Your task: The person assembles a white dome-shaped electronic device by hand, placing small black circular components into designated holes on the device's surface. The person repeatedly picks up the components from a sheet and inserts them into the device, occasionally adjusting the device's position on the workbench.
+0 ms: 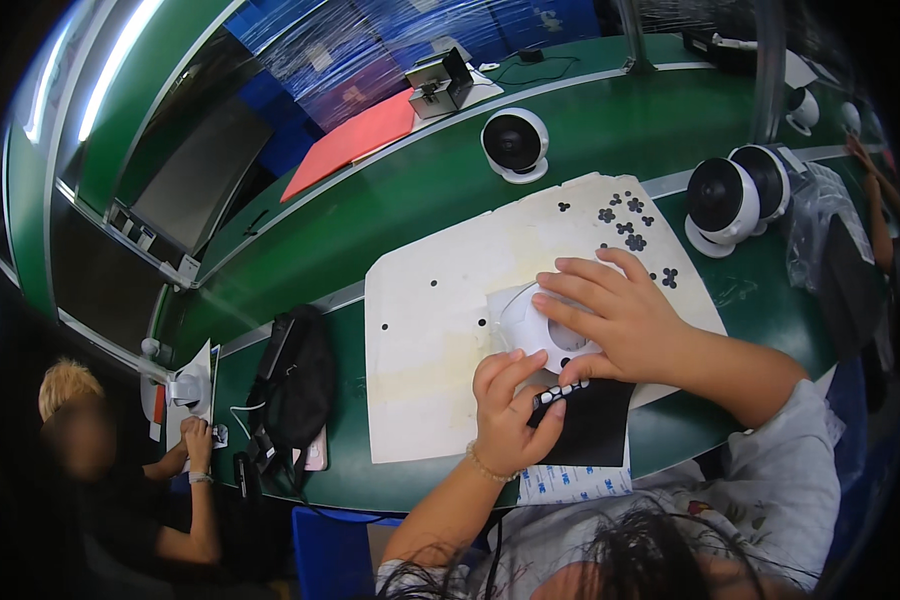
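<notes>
- I am watching the right hand (620, 320) lying over a small white domed camera body (530, 325), fingers spread and curled across its top, pressing it down onto the white sheet (430, 340) covering the desk (390, 200).
- Just below that hand, the left hand (510, 405) is pinching a black strip of small pads (560, 392) between thumb and forefinger, its other fingers curled in and touching the dome's near edge.
- Under the left hand's fingertips a black backing sheet (595, 430) is lying flat, with a striped paper liner (570, 483) showing at its near edge.
- I am judging the dome as light, hard, smooth plastic, likely slippery under a palm, so gripping around its sides looks steadier than pressing on the crown.
- The strip is looking thin, floppy and probably sticky on one face; holding it by the end, as the left hand is doing, seems safest.
- Beyond the right hand's fingertips, loose black pads (630, 225) are sitting scattered on the sheet, and further right two more white cameras (735, 195) are standing.
- Far off to the left hand's side, another person's hands (195, 445) are working near a black bag (295, 385).
</notes>
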### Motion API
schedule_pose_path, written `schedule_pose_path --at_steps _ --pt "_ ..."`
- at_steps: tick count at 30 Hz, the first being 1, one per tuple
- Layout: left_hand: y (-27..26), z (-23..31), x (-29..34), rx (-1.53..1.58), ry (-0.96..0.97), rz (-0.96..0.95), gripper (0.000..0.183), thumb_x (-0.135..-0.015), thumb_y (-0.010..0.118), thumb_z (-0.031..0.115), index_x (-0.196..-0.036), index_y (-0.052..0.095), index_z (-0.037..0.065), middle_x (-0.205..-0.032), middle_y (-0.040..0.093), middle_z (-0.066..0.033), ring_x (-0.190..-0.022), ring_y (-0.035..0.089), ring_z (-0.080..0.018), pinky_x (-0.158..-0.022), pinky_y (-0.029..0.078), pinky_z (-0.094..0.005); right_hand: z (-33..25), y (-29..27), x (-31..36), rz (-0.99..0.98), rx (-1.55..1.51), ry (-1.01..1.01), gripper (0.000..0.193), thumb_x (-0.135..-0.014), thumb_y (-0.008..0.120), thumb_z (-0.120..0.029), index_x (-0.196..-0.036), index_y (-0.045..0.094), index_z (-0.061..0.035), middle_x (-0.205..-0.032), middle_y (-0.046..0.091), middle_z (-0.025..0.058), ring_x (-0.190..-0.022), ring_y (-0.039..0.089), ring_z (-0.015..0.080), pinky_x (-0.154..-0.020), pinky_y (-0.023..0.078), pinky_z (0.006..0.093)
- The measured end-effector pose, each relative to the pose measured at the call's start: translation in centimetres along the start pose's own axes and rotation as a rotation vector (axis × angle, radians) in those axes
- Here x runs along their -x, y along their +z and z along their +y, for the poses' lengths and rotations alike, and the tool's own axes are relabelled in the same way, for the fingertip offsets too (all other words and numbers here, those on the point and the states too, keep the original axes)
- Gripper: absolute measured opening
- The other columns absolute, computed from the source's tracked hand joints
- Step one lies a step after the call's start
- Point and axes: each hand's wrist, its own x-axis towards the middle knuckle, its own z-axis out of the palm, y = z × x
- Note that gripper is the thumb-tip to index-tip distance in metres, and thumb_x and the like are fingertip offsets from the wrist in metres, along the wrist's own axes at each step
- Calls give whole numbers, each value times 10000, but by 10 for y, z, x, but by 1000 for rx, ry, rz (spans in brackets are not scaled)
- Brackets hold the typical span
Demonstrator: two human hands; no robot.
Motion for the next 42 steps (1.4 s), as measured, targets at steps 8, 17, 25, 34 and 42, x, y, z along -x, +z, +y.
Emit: schedule_pose_path --at_steps 8,17,25,34,42 --pt "-3 -4 3 62 -38 -13 155 -711 623 104 -789 556 -13 -1182 512 -154 -1124 400 -333 -944 307 -423 0 -11 28 39 -364 23 579 -703 664 -468 -1124 505 -102 -1211 500 65 -1139 445 261 -895 285 427" --pt "7 -15 -3 162 -26 30 193 -737 619 123 -688 477 2 -1246 462 -216 -1167 391 -379 -949 290 -473 28 24 35 38 -508 -6 680 -721 631 -516 -1213 446 -84 -1289 425 164 -1240 346 369 -992 284 484" --pt "-8 -8 2 198 -66 26 135 -741 591 92 -768 524 -22 -1270 447 -188 -1189 358 -369 -964 274 -468 2 11 26 -71 -377 87 641 -693 652 -436 -1185 445 -82 -1254 454 152 -1260 305 402 -1025 209 505" --pt "-6 -8 2 219 -51 38 154 -757 588 105 -767 515 -30 -1246 468 -192 -1172 376 -367 -961 275 -465 -17 8 33 41 -246 -48 410 -633 687 -92 -1007 519 -80 -992 547 77 -1011 489 291 -899 277 476" --pt "-11 -4 2 191 -22 79 287 -796 601 182 -653 416 15 -1186 503 -203 -1106 423 -376 -904 327 -488 -23 3 24 151 -415 -25 365 -662 699 -151 -979 540 -66 -873 530 70 -842 492 267 -792 321 424"
